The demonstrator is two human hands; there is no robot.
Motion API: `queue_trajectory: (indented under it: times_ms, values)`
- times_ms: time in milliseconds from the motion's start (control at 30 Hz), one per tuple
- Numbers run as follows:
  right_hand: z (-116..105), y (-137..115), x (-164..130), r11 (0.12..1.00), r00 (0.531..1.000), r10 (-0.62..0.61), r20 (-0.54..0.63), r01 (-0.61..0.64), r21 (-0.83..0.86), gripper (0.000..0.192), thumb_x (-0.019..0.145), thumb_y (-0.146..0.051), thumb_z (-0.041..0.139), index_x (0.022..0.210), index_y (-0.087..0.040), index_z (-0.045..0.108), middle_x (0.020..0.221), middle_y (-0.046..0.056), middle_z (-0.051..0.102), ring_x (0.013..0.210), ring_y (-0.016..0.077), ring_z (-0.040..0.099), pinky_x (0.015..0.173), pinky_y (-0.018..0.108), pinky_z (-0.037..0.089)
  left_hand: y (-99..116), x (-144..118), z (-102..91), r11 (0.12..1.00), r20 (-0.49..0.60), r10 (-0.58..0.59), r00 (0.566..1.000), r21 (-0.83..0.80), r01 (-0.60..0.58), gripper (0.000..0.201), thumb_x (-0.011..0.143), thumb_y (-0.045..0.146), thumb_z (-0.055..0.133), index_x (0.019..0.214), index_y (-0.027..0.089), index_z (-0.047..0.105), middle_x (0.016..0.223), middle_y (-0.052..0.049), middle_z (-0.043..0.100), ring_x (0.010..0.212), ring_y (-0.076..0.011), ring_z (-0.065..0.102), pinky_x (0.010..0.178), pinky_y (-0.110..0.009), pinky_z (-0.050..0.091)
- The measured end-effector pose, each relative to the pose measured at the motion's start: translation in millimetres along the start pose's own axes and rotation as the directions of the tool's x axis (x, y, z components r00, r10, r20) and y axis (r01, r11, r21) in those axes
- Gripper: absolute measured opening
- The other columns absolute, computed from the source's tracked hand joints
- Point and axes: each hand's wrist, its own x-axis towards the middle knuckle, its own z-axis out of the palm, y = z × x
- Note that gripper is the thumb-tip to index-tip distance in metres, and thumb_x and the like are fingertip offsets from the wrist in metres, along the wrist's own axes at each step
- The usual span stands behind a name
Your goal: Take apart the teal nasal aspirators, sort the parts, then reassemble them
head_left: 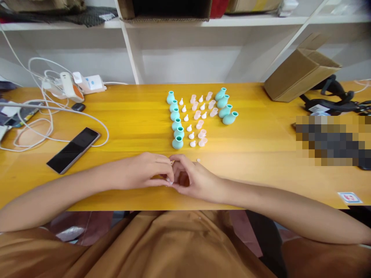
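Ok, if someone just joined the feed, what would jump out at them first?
Probably the neat rows of small teal bulbs with white tips and pale pink caps, at the middle of the yellow table. Next, the left hand and right hand meeting at the near edge, pinching something too small to identify. A black phone lies to the left.

Bench (261, 162): yellow wood-look top, smooth, semi-gloss. Teal bulbs (177, 125): soft matt rubbery plastic. Pink caps (202, 133): translucent plastic. Phone (74, 150), nine o'clock: glossy black glass. Box (301, 73): matt brown cardboard.
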Motion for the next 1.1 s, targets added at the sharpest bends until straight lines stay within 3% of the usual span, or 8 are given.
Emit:
queue_trajectory:
  times_ms: [133, 433, 900, 1100]
  values:
    - [-1, -1, 0, 0.999, 1.000, -0.014, 0.008, 0.014, -0.047, 0.063, 0.096, -0.016, 0.073, 0.151, -0.021, 0.042, 0.096, -0.001, 0.073, 0.081, 0.0152, 0.073, 0.074, 0.028, 0.059, 4, -1, 3.9, 0.990, -0.025, 0.057, 0.998, 0.129, -0.053, 0.016, 0.112, 0.019, 0.059, 0.111, 0.014, 0.074, 0.104, -0.008, 0.078, 0.099, -0.0182, 0.069, 0.092, -0.026, 0.054]
    - [-3, 0, 2, 0.999, 1.000, -0.002, 0.029, 0.004, -0.042, 0.063, 0.096, -0.016, 0.072, 0.152, -0.021, 0.044, 0.100, 0.001, 0.075, 0.079, 0.0147, 0.073, 0.070, 0.027, 0.059, 19, 3, 2.3, 0.978, 0.010, -0.011, 1.000, 0.209, 0.009, 0.027, 0.115, 0.015, 0.046, 0.114, 0.016, 0.072, 0.110, -0.009, 0.077, 0.099, -0.0189, 0.070, 0.088, -0.027, 0.054]
    - [-6, -5, 5, 0.999, 0.998, 0.024, 0.052, -0.023, -0.033, 0.059, 0.093, -0.016, 0.072, 0.147, -0.022, 0.048, 0.100, 0.001, 0.077, 0.078, 0.0144, 0.072, 0.070, 0.027, 0.058, 7, 3, 3.4, 0.992, 0.003, -0.102, 0.995, -0.077, 0.102, 0.014, 0.110, 0.026, 0.062, 0.102, 0.020, 0.073, 0.101, -0.006, 0.074, 0.092, -0.0192, 0.069, 0.083, -0.029, 0.052]
    - [-9, -6, 9, 0.994, 0.992, 0.103, 0.070, -0.106, 0.042, 0.043, 0.088, -0.014, 0.076, 0.126, -0.021, 0.056, 0.106, 0.002, 0.077, 0.080, 0.0139, 0.072, 0.068, 0.026, 0.058, -9, 5, 4.8, 0.972, 0.027, -0.137, 0.990, -0.191, 0.139, 0.005, 0.101, 0.022, 0.076, 0.106, 0.021, 0.076, 0.110, -0.006, 0.076, 0.098, -0.0175, 0.073, 0.088, -0.027, 0.055]
